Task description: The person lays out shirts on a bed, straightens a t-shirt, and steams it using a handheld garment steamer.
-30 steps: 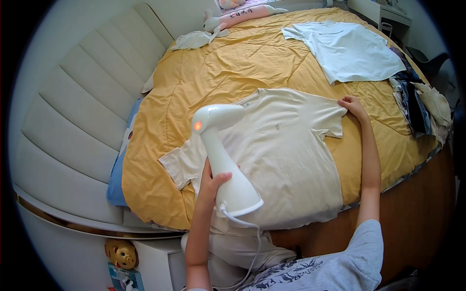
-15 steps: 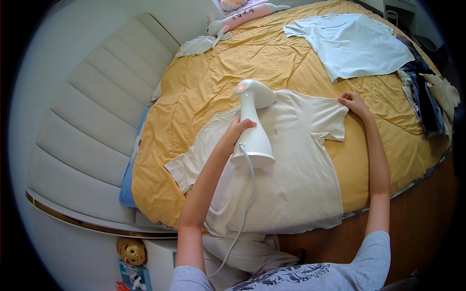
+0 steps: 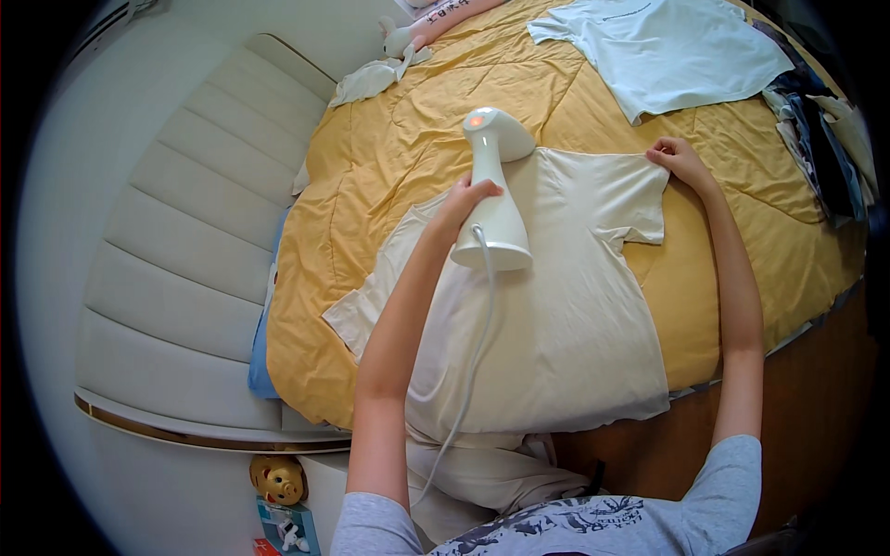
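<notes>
A cream T-shirt (image 3: 575,324) lies spread on the yellow quilt, its hem hanging toward me at the bed's near edge. My left hand (image 3: 466,204) is wrapped round the handle of a white garment steamer (image 3: 501,218), held over the shirt's upper part. An orange light glows on the steamer's top, and its white cord runs down past my left forearm. At the shirt's right sleeve, my right hand (image 3: 683,165) pinches the cuff corner between thumb and fingers. The steamer and my left arm hide part of the collar and the left side.
A light blue T-shirt (image 3: 667,56) lies flat at the far right, beside a pile of dark and beige clothes (image 3: 816,139). The padded headboard (image 3: 185,250) borders the left. A pink plush toy (image 3: 445,23) rests at the back. A golden round figure (image 3: 278,479) sits at lower left.
The whole view has shifted a little, so the bed appears higher. The steamer has moved slightly right along the shirt toward the right shoulder. My right hand keeps its pinch on the sleeve.
</notes>
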A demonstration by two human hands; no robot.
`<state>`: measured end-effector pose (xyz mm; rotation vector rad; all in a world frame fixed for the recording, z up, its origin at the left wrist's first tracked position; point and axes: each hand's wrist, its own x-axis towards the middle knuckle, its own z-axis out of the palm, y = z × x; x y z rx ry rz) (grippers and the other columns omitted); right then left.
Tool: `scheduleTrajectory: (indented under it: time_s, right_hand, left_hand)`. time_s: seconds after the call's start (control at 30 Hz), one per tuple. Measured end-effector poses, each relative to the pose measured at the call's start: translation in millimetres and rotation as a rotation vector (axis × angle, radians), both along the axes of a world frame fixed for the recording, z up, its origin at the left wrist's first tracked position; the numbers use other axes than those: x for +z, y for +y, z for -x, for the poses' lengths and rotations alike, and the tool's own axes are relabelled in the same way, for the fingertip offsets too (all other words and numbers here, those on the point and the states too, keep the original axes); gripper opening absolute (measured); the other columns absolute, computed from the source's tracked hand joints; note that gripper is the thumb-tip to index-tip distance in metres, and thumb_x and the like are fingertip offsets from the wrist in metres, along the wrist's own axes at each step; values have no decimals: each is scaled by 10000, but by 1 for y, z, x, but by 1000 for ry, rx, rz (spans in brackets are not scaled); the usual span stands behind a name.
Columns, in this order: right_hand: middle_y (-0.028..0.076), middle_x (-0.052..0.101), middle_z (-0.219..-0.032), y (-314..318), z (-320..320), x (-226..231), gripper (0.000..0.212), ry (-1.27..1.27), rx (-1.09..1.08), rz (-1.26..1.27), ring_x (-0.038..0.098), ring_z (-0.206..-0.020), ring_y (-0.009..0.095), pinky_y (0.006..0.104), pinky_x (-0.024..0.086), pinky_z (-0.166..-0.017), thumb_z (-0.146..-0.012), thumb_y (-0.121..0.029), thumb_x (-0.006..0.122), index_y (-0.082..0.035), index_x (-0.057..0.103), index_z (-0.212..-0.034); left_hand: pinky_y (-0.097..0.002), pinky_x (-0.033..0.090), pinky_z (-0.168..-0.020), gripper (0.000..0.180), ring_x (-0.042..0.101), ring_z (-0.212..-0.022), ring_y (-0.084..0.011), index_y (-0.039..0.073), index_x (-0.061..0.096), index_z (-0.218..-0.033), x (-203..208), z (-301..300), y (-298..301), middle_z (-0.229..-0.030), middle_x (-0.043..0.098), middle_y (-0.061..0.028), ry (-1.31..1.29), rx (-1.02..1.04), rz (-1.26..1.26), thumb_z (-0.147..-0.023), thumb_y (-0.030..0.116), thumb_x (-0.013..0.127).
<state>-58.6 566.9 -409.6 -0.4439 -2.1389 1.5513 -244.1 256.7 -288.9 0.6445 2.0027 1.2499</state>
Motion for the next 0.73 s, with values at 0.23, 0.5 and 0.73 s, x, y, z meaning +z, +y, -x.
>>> scheduleTrajectory:
  time_s: [0.23,0.5,0.73]
  right_hand:
    - [1,513,-613,2,-2,0,214,10,-45,-27,443,-559,62,203,351,-503,-743,-217,593,-7,553,-731]
    - [-3,518,-624,4,-2,0,202,1,-29,-20,447,-566,57,197,352,-506,-747,-208,588,-11,549,-738]
    - [31,541,-644,6,-1,1,242,-16,-28,-16,474,-593,84,214,377,-537,-721,-241,616,-7,571,-765]
  left_hand:
    - [-257,424,-597,562,509,-656,-160,9,386,-1104,39,-11,-27,-801,483,-96,31,22,-14,-609,202,570]
    - [-247,416,-606,488,504,-676,-138,41,427,-1051,25,-28,-23,-812,489,-76,48,-50,127,-618,215,569]
    - [-282,432,-657,590,519,-749,-180,29,372,-1115,-15,-15,12,-885,492,-120,7,-68,36,-596,198,597]
